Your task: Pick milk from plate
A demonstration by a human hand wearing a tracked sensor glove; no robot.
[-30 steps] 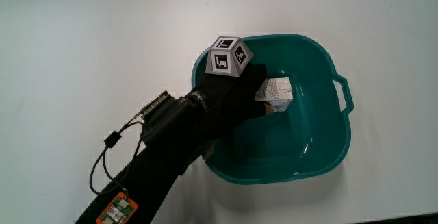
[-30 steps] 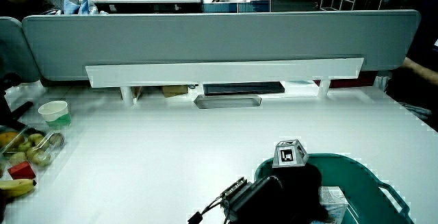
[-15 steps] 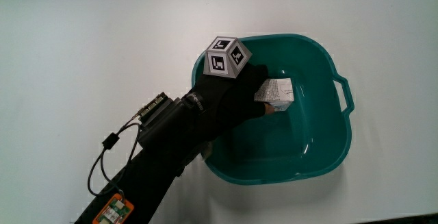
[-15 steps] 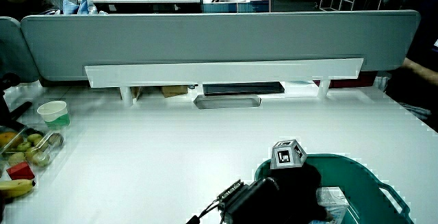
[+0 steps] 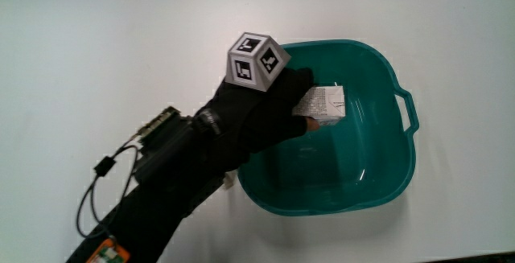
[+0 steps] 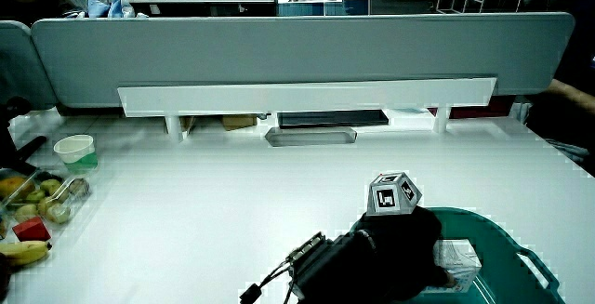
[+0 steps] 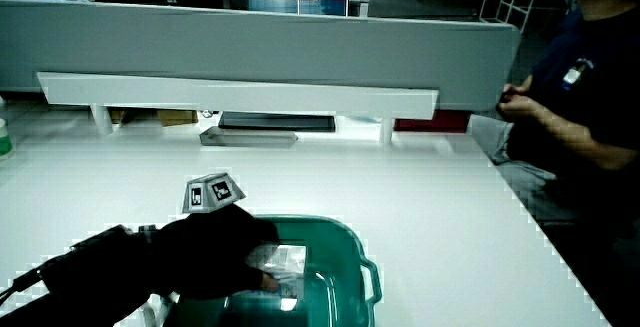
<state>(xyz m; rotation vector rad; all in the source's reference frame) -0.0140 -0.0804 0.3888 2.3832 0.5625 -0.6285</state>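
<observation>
white worktop [image 5: 121, 46] carries a teal basin [image 5: 378, 174]; hand [image 5: 269, 114] pinching milk carton [image 5: 323, 104], now raised higher above the basin floor.

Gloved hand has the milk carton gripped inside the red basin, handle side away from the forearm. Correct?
Not quite: the basin is teal, not red, as the main view shows. The rest holds: the hand grips the milk carton inside it, and the basin's handle sits on the side away from the forearm.

White table [image 5: 121, 38]; low grey partition [image 6: 297, 48]; desks past it.
</observation>
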